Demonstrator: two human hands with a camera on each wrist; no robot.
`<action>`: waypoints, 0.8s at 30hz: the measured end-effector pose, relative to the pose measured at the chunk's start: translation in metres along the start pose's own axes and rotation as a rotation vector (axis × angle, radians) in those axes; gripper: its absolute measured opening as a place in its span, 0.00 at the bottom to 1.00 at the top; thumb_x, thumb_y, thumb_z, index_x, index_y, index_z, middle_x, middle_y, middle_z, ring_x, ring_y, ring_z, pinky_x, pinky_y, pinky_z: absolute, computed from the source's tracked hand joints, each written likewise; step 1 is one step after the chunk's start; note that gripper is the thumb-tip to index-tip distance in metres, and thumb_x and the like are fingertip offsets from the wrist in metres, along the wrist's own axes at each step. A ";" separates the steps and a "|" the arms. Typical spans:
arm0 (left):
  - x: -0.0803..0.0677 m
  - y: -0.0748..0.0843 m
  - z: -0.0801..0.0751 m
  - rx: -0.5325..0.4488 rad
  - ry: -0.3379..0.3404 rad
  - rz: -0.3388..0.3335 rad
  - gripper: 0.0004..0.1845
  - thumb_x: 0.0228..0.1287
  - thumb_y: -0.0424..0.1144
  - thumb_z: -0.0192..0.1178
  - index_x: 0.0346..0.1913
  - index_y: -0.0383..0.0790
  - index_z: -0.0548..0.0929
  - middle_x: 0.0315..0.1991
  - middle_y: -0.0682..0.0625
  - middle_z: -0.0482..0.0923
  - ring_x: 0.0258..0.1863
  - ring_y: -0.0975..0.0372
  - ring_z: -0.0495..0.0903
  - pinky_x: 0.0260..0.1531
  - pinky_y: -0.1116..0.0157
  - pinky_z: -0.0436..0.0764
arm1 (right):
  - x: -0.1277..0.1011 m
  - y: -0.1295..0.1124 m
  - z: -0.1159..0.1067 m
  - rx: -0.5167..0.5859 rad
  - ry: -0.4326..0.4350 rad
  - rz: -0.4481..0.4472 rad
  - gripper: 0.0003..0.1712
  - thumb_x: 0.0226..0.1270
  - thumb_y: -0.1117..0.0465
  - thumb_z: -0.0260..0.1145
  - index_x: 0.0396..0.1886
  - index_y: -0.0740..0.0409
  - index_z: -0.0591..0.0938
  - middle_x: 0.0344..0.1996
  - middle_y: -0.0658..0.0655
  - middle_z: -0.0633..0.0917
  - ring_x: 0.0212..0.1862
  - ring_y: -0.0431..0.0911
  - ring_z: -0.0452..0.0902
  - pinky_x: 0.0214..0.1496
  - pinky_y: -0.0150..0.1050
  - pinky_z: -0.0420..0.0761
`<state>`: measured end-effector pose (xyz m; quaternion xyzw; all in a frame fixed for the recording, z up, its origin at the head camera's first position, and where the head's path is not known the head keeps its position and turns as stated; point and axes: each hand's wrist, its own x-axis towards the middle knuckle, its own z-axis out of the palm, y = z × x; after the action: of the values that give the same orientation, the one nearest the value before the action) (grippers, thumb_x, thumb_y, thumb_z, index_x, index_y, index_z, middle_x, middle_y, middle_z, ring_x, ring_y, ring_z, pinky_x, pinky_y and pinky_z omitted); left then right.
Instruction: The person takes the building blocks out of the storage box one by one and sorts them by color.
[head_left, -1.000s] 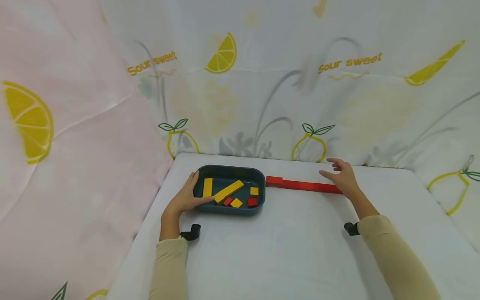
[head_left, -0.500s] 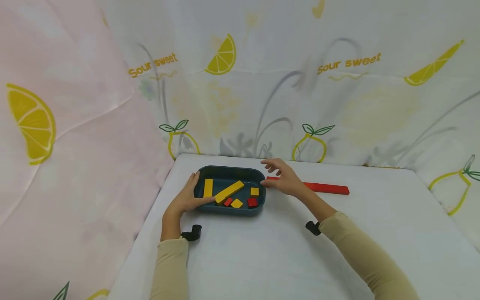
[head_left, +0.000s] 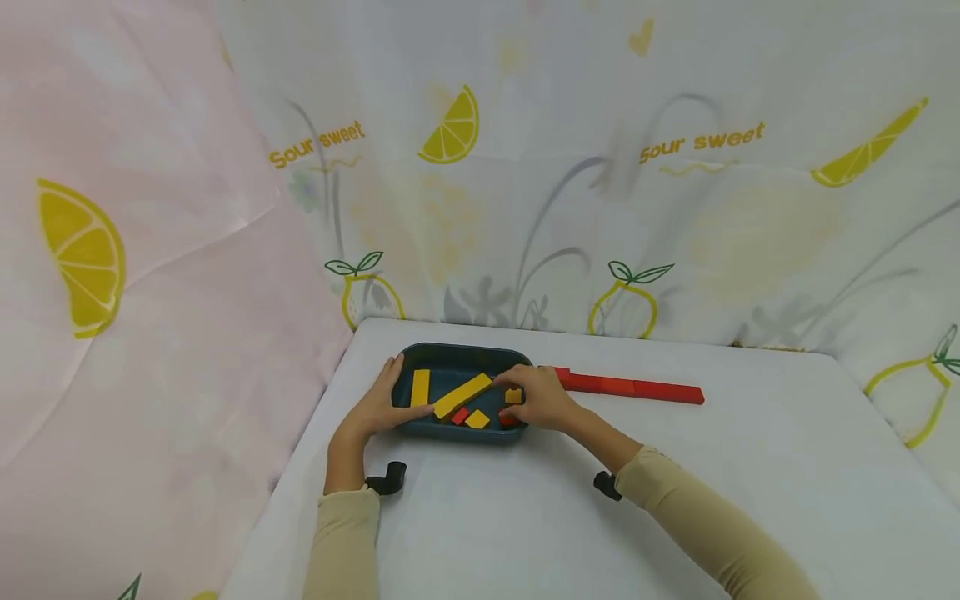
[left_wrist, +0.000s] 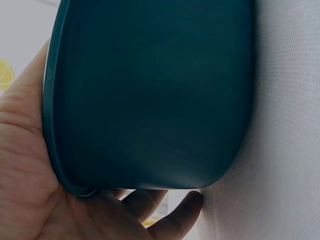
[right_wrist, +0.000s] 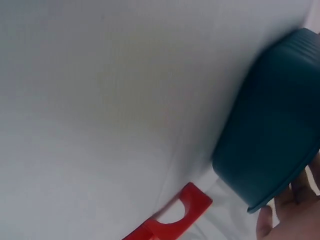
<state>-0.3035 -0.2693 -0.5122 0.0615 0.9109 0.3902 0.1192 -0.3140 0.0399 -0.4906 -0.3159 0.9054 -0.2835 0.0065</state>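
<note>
My left hand point(head_left: 372, 410) grips the left end of a dark teal tub point(head_left: 459, 433), thumb along the near rim. In the left wrist view its palm lies against the rim, with fingers on the outer wall. My right hand point(head_left: 546, 400) reaches over the tub's right end, thumb and fingers spread apart around a yellow cube point(head_left: 513, 396). A red block point(head_left: 508, 420) is partly hidden under the thumb. Also inside lie a long yellow block point(head_left: 463, 396), a yellow bar point(head_left: 421, 388), a yellow block point(head_left: 477, 419) and a small red block point(head_left: 460, 415).
A straight row of red blocks point(head_left: 637, 387) runs along the white table point(head_left: 480, 517) to the right of the tub. At its near end, a red arch block point(right_wrist: 195, 205) shows a round cutout. A lemon-print cloth point(head_left: 570, 208) hangs behind.
My right hand has moved left, away from the red row's right end, and down into the tub's right side. The left hand has kept its hold on the tub.
</note>
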 end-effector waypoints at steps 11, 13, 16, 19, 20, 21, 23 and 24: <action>0.000 0.002 -0.004 0.005 0.005 -0.013 0.65 0.53 0.62 0.70 0.80 0.48 0.35 0.81 0.40 0.29 0.80 0.43 0.36 0.74 0.39 0.46 | 0.006 -0.009 0.010 -0.058 -0.026 0.181 0.19 0.51 0.55 0.80 0.43 0.53 0.88 0.35 0.49 0.87 0.41 0.44 0.79 0.53 0.52 0.70; 0.001 0.002 -0.005 0.010 0.004 -0.010 0.65 0.53 0.62 0.70 0.80 0.48 0.35 0.81 0.40 0.29 0.79 0.43 0.36 0.74 0.39 0.46 | 0.009 -0.011 0.010 -0.062 -0.054 0.211 0.19 0.51 0.55 0.80 0.43 0.53 0.88 0.35 0.49 0.87 0.40 0.44 0.78 0.50 0.48 0.73; 0.001 0.002 -0.006 0.009 0.007 -0.008 0.66 0.52 0.62 0.70 0.80 0.48 0.35 0.81 0.40 0.29 0.79 0.43 0.36 0.74 0.38 0.46 | 0.014 -0.014 0.009 -0.082 -0.119 0.235 0.18 0.52 0.58 0.80 0.44 0.53 0.88 0.35 0.49 0.86 0.38 0.44 0.77 0.45 0.44 0.76; 0.000 0.002 -0.005 0.005 0.014 -0.008 0.65 0.52 0.62 0.70 0.80 0.48 0.35 0.81 0.40 0.29 0.80 0.44 0.36 0.74 0.38 0.46 | 0.019 -0.016 0.009 -0.128 -0.187 0.262 0.14 0.53 0.63 0.76 0.42 0.53 0.88 0.34 0.50 0.85 0.38 0.46 0.75 0.43 0.43 0.75; 0.000 0.001 -0.004 0.003 0.011 -0.012 0.65 0.52 0.62 0.70 0.80 0.48 0.35 0.81 0.40 0.29 0.80 0.44 0.36 0.74 0.38 0.46 | 0.020 -0.016 0.009 -0.150 -0.214 0.272 0.13 0.54 0.64 0.75 0.41 0.52 0.88 0.33 0.50 0.84 0.37 0.46 0.74 0.43 0.43 0.75; 0.000 0.001 -0.003 0.001 0.007 -0.014 0.65 0.53 0.62 0.70 0.80 0.48 0.35 0.81 0.40 0.29 0.80 0.44 0.35 0.74 0.38 0.47 | 0.021 -0.016 0.010 -0.172 -0.240 0.285 0.12 0.54 0.65 0.74 0.39 0.52 0.88 0.32 0.50 0.84 0.37 0.46 0.74 0.42 0.43 0.75; 0.000 0.001 -0.001 0.001 -0.003 -0.018 0.65 0.53 0.63 0.70 0.80 0.49 0.35 0.81 0.40 0.29 0.80 0.44 0.36 0.74 0.38 0.47 | 0.021 -0.015 0.011 -0.211 -0.288 0.315 0.10 0.55 0.65 0.73 0.38 0.50 0.87 0.31 0.49 0.83 0.37 0.46 0.73 0.42 0.42 0.74; 0.000 0.002 0.000 0.000 -0.009 -0.020 0.65 0.53 0.63 0.70 0.80 0.49 0.35 0.81 0.40 0.28 0.80 0.44 0.35 0.74 0.38 0.47 | 0.022 -0.015 0.012 -0.227 -0.306 0.326 0.09 0.55 0.65 0.73 0.37 0.50 0.87 0.30 0.48 0.82 0.36 0.47 0.73 0.41 0.42 0.73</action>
<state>-0.3033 -0.2681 -0.5112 0.0542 0.9110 0.3887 0.1270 -0.3211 0.0120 -0.4892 -0.2034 0.9590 -0.1241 0.1537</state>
